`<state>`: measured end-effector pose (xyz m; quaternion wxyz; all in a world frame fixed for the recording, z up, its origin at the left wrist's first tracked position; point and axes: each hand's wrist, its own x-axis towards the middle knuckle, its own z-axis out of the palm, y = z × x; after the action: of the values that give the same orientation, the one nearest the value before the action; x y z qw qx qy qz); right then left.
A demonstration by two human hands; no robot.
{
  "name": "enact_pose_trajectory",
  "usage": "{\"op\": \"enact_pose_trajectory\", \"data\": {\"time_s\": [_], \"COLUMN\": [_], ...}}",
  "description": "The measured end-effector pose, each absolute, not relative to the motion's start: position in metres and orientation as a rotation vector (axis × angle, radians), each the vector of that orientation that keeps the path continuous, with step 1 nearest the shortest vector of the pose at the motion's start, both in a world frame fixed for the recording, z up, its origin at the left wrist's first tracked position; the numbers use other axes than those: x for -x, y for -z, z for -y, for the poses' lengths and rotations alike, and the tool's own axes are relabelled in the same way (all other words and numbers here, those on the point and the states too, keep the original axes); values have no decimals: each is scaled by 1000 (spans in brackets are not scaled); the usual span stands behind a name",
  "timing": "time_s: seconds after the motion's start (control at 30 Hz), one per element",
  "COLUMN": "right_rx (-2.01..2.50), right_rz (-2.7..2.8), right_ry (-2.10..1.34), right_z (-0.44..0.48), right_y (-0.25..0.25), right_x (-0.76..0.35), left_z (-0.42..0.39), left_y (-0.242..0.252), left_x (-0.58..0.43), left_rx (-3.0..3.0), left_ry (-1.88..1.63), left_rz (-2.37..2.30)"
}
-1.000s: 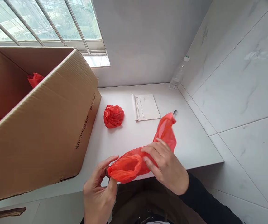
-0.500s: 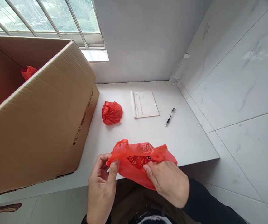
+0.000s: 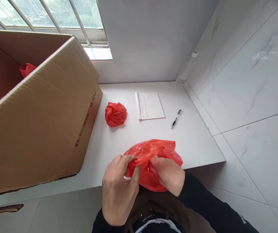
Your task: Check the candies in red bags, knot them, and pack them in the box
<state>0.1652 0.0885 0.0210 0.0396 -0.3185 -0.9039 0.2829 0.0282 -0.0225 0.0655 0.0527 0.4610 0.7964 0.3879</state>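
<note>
The rim of a thin red plastic bag (image 3: pixel 158 147) is pinched between thumb and fingers of the left hand (image 3: pixel 119 189). The right hand (image 3: pixel 169 173) is inserted in its mouth; the fingertips are hidden, and whether anything is gripped cannot be told. Left of the hands, a large brown cardboard box (image 3: pixel 54 119) is cut off; red plastic (image 3: pixel 27 69) inside is partly concealed. Beyond the hands are noted a slim black-and-clear pen (image 3: pixel 176 119), a rounded crumpled red plastic bundle (image 3: pixel 116 114), a white paper notepad (image 3: pixel 151 106), its writing illegible, and a faint clear plastic bottle (image 3: pixel 184 75).
</note>
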Motion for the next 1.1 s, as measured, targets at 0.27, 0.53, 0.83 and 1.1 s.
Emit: {"op": "enact_pose_trajectory", "data": {"time_s": [0.27,0.53,0.83,1.1], "right_rx": [1118,1080,1145,1285], "right_rz": [3164,3077,2897,2756], "right_ry": [-646,-634,-838,-974], "right_z": [-111,-109,-97,-106], "right_y": [-25,-32,-32,-32], "right_x": [-166,-174,-167,-170], "left_z": [50,55,46,51], "left_y": [-58,-69,-61,-58], "left_x": [-21,-24,-30,-33], "left_rx": [-627,-487,-338,-736], "left_ry": [-1391,-1465,-1557,-1457], "left_rz": [-2122,-1994,-2143,-2352]}}
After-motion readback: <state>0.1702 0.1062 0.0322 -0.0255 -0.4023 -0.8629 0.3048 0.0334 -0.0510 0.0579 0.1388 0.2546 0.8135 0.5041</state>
